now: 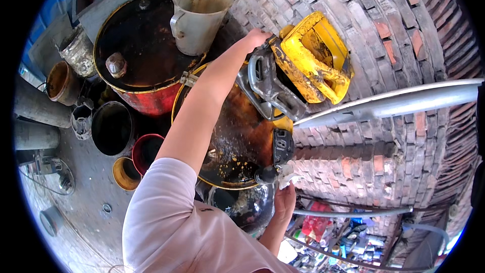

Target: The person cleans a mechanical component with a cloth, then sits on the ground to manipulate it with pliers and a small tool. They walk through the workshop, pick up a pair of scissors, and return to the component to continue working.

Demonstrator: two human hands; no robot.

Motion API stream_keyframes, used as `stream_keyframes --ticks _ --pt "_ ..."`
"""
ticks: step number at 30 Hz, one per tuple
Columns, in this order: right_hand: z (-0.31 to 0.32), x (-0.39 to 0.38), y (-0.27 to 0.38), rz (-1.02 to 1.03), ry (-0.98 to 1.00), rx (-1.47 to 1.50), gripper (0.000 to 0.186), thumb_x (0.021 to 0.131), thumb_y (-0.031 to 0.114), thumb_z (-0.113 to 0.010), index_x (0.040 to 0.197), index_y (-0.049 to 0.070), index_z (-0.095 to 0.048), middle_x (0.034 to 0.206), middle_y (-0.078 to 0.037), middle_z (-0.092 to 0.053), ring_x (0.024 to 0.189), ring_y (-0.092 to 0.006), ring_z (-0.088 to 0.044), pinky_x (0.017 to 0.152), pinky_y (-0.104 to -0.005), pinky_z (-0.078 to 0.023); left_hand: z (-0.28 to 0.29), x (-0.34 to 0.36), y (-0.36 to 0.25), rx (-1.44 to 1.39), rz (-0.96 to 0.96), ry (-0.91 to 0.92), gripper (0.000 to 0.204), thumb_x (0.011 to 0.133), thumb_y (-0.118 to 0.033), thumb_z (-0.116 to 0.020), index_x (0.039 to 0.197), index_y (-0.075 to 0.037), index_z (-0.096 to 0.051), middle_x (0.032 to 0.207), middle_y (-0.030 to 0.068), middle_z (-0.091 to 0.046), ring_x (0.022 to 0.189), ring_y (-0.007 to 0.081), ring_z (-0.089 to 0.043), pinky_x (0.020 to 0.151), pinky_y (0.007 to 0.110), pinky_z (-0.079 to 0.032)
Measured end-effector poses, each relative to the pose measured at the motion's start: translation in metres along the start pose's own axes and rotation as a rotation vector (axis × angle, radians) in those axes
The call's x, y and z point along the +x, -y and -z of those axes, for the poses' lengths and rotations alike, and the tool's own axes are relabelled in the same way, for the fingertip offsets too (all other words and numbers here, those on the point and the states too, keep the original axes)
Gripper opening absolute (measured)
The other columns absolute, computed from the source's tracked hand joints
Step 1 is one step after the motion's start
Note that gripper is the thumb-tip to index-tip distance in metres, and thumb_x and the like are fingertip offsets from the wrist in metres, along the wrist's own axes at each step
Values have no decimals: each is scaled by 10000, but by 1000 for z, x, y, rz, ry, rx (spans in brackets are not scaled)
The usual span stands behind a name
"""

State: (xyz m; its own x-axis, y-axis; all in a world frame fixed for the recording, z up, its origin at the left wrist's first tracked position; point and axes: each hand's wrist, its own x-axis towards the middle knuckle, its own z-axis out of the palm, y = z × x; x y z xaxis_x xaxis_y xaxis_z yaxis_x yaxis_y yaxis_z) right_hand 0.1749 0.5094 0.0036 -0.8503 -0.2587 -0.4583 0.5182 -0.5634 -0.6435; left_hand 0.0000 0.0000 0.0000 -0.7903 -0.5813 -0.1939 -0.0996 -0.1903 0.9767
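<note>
My left arm stretches across an oil-stained drum to a stack of battered plastic parts against the brick wall. My left hand is closed at the dark near end of a black plastic casing; its fingertips are partly hidden. Leaning beside this casing is a dirty yellow plastic frame with large openings. Lower right, my right hand is closed on a crumpled white rag. The rag is next to a black rounded knob and a black slotted part at the drum's edge.
A second red drum with a dark oily top carries a grimy plastic pitcher. Several buckets, including a black bucket, stand on the floor at left. A pale pipe runs along the brick wall. Cluttered bottles fill the lower right.
</note>
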Motion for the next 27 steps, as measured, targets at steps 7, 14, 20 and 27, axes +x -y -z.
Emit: stream_keyframes --ticks 7,14,20,27 --pt "0 16 13 7 -27 -41 264 896 98 -456 1126 -28 -484 1086 -133 -570 958 -227 -576 801 -309 -501 -3 -13 -7 -54 -65 43 441 798 -373 -616 995 21 -584 816 50 -573 751 140 -515 693 281 -425" --pt "-39 20 5 -6 16 -93 245 902 107 -442 1104 -20 -497 1074 -113 -577 973 -200 -561 833 -300 -466 6 -6 3 -36 -147 97 368 836 -274 -577 1069 10 -581 928 73 -598 798 157 -516 744 289 -417" --pt "-63 126 39 282 131 -135 211 866 29 -495 1036 -95 -480 1034 -156 -535 949 -219 -542 918 -296 -435 16 -9 0 -1 -221 178 369 849 -177 -541 1166 11 -515 1070 97 -569 958 192 -515 857 307 -403" --pt "-147 223 52 641 -51 -367 171 871 38 -487 1003 -71 -500 1000 -110 -539 888 -184 -568 819 -254 -501 11 -26 -23 -4 -257 231 383 775 5 -483 1154 -13 -541 1126 114 -544 1058 213 -472 913 305 -339"
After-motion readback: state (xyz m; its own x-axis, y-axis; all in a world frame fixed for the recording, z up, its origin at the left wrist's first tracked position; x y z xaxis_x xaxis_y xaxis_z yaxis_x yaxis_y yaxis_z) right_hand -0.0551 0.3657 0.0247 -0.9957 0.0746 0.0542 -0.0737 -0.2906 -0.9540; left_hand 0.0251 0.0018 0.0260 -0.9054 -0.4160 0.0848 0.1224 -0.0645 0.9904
